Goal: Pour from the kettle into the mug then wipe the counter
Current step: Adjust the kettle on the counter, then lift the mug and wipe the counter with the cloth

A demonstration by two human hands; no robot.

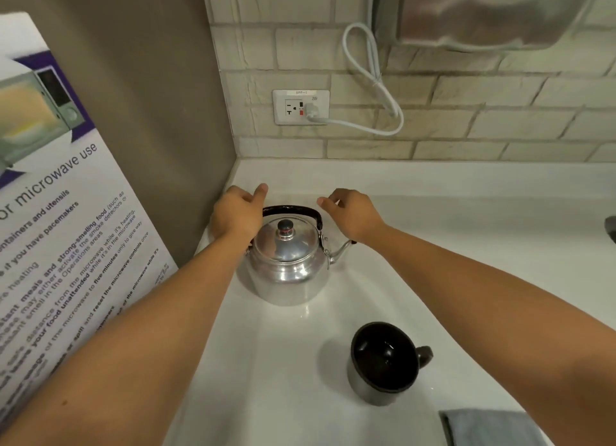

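Note:
A shiny metal kettle (pixel 286 265) with a black arched handle and a black lid knob stands on the white counter (pixel 273 362), its spout pointing right. My left hand (pixel 238 214) hovers just left of the handle, fingers loosely curled, holding nothing. On the other side, above the spout, my right hand (pixel 353 214) hangs with its fingers apart and empty. A black mug (pixel 383 362) stands upright nearer to me on the right, handle to the right. A folded grey cloth (pixel 490 427) lies at the bottom right edge.
A brown wall panel with a microwave-use poster (pixel 66 212) closes off the left side. The tiled back wall carries a socket (pixel 301 107) with a white cable (pixel 373 79) plugged in. A metal appliance (pixel 493 12) hangs top right. The counter stretches to the right.

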